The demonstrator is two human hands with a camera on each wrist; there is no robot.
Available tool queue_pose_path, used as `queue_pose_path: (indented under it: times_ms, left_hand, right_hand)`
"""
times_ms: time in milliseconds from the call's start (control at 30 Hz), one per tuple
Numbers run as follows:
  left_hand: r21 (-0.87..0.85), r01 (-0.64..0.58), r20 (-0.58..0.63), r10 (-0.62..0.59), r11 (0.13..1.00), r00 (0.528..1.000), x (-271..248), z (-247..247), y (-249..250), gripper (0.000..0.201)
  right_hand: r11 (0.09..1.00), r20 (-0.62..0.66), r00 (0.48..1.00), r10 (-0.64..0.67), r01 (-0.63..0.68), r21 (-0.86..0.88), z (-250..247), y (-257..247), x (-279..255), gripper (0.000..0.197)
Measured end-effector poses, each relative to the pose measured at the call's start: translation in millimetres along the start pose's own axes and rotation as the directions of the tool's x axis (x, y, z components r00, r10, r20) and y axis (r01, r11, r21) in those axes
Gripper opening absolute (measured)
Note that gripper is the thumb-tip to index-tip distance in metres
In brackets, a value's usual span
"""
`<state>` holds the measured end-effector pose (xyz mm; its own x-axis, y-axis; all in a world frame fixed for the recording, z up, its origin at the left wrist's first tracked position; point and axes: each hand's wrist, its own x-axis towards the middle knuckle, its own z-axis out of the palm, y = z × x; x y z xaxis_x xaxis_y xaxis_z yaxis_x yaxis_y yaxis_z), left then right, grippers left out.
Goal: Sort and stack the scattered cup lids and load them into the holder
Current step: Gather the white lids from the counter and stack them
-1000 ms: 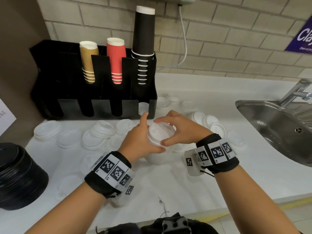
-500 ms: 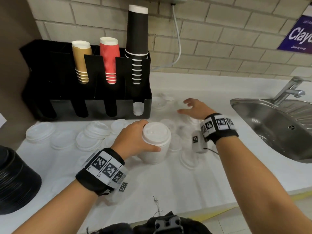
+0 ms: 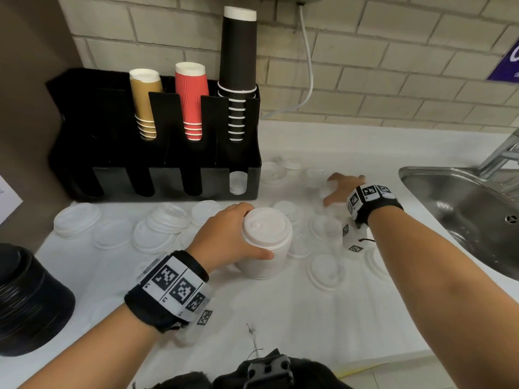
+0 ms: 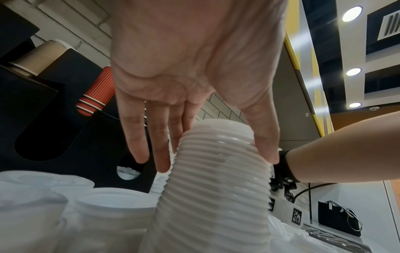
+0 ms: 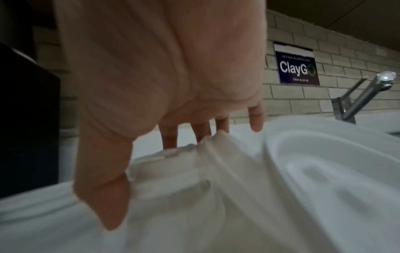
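A tall stack of white cup lids (image 3: 266,245) stands upright on the white counter at the centre. My left hand (image 3: 241,234) grips it near the top, thumb on the near side and fingers round the far side; the left wrist view shows the ribbed stack (image 4: 216,196) between them. My right hand (image 3: 338,190) reaches to the far right with its fingers spread over a loose white lid (image 5: 194,171), which it touches without lifting. The black holder (image 3: 157,178) stands at the back left, with white lids showing in its front right slot (image 3: 238,182).
Several loose white lids (image 3: 157,228) lie scattered across the counter, some in low piles. A stack of black lids (image 3: 25,301) sits at the near left. Brown, red and black cup stacks (image 3: 192,99) stand in the holder. A steel sink (image 3: 463,203) and tap (image 3: 502,155) are at the right.
My right hand left the top of the stack and reached out to the far right lids. My left hand stayed on the stack, which has not moved.
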<state>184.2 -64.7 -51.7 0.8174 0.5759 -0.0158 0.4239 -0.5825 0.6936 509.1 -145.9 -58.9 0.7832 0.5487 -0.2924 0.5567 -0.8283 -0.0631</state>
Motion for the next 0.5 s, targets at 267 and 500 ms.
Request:
queue_pose_path:
  times_ms: [267,500]
  left_hand:
    - [0.001,0.001,0.0,-0.001,1.0,1.0,-2,0,0,0.076]
    - [-0.001,0.012,0.0,-0.012,1.0,1.0,-4,0,-1,0.077]
  right_hand:
    - [0.976,0.039,0.981,-0.191,0.185,0.116,-16,-47,-5,0.09]
    - [0.993,0.032,0.996,-0.084,0.086,-0.087,1,-25,14,0.06]
